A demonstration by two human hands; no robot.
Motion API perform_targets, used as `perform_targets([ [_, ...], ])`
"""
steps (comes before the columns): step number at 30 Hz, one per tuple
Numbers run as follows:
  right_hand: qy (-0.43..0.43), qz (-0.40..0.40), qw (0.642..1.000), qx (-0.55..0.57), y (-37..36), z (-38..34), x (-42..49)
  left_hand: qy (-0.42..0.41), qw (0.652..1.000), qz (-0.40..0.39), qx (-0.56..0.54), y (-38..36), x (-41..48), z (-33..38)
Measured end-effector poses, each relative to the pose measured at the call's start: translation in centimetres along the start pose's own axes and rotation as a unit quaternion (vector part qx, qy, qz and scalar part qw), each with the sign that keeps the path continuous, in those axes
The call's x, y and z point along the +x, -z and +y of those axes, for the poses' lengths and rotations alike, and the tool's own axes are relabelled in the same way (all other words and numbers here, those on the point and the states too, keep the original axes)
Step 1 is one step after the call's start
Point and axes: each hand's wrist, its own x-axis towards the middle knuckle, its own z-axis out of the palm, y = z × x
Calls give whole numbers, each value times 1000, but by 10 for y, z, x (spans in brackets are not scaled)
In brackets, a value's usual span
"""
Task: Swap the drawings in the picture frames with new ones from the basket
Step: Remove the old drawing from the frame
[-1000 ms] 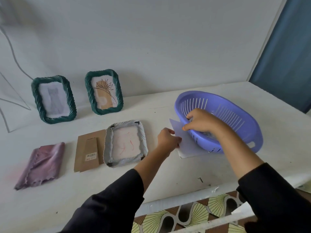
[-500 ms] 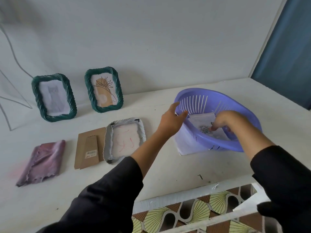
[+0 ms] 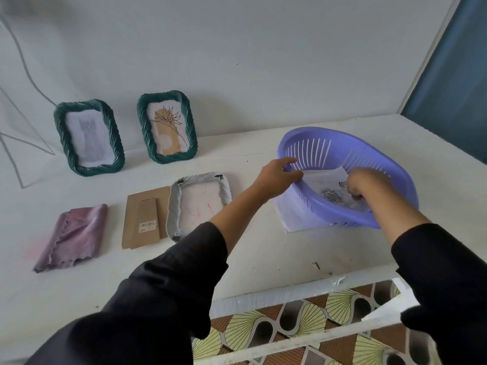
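Note:
A purple slotted basket (image 3: 390,164) stands tilted on the white table, with drawings (image 3: 330,192) inside. My left hand (image 3: 279,176) grips the basket's near-left rim. My right hand (image 3: 365,183) is inside the basket, fingers curled onto the drawings; whether it pinches one is hidden. A white sheet (image 3: 292,217) lies under the basket. A grey frame (image 3: 199,205) lies face down and open with a red-scribbled drawing in it. Its brown backing board (image 3: 143,218) lies beside it. Two green frames (image 3: 88,137) (image 3: 167,126) stand against the wall, each holding a drawing.
A folded purple cloth (image 3: 72,234) lies at the left of the table. The table's front edge (image 3: 276,293) runs just in front of my arms, with patterned floor tiles (image 3: 297,322) below. A dark blue curtain (image 3: 453,83) hangs at the right.
My left hand left the white sheet and took the basket's rim. My right hand went from the rim down into the basket onto the drawings. The basket now sits over the sheet.

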Motion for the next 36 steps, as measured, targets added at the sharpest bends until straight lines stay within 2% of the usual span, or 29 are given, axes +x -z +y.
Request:
perform_targets([
  [3,-16,28,999,22,10,-2,-13,-3,1000,5,5,0,0,-3],
  [7,5,147,985,95,43,4,-42,-38,996,75,-2,8,-11,-5],
  [11,123,276,936,179,71,-17,-92,-9,978,123,-170,33,-30,7],
  [13,192,312,913,181,72,-47,-119,5,958,97,-269,50,-41,9],
  [15,262,325,897,149,63,-82,-137,4,945,55,-323,64,-50,6],
  [17,326,307,887,110,48,-118,-143,11,938,66,-339,77,-56,-4],
  [19,374,263,885,88,31,-146,-137,37,937,123,-326,90,-59,-19],
  [22,397,175,884,177,7,-173,-116,100,935,200,-274,111,-61,-58],
  [24,359,134,879,285,-9,-182,-96,141,928,207,-275,121,-65,-78],
  [26,309,34,879,362,-23,-188,-82,181,917,194,-297,128,-69,-94],
  [27,283,-28,869,405,-30,-191,-77,199,912,180,-308,129,-71,-99],
  [29,238,-113,818,511,-41,-197,-73,220,906,155,-325,129,-74,-107],
  [30,225,-118,802,540,-46,-200,-72,228,908,150,-319,128,-75,-110],
  [31,217,-98,807,540,-51,-203,-70,235,914,152,-293,127,-76,-112],
  [34,231,-24,853,467,-62,-205,-65,228,953,177,-89,126,-78,-123],
  [36,260,15,871,417,-64,-206,-64,201,958,205,0,126,-80,-130],
])
